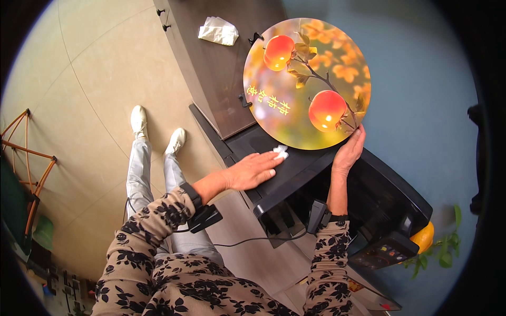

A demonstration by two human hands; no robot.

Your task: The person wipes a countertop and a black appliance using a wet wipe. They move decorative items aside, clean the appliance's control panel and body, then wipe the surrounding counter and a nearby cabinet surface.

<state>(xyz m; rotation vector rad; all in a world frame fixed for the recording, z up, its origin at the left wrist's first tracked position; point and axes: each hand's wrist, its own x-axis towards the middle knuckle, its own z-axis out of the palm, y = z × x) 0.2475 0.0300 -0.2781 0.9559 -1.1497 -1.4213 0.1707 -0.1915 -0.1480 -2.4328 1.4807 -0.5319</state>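
Note:
A crumpled white tissue (281,151) is under the fingertips of my left hand (253,170), which lies flat over a black glossy top (298,168). My right hand (350,152) grips the lower right rim of a round decorative panel (292,98). Persimmons on a branch, orange blossoms and some yellow writing are printed on its face. Black hooks of a display stand (245,101) show at the panel's left edge; the rest of the stand is hidden behind it. Part of my right thumb and fingers is out of sight behind the rim.
A white tissue packet (218,31) lies on the brown cabinet top (193,51). To the right stands a black machine with a tilted screen (375,251), beside an orange fruit (423,237) and a leafy plant (445,252). A cable (261,238) hangs between my wrist devices.

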